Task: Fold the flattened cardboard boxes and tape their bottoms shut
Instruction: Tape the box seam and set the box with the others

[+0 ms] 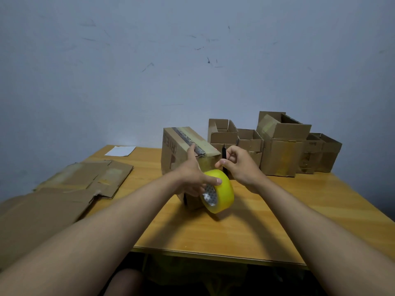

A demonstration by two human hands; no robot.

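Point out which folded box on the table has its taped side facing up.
The box the left hand rests on, nearest the yellow tape roll. The boxes behind stand with open flaps up.

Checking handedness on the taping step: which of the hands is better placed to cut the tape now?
The right hand. It already grips a thin black cutter upright beside the box, near the yellow tape roll. The left hand is occupied gripping that roll.
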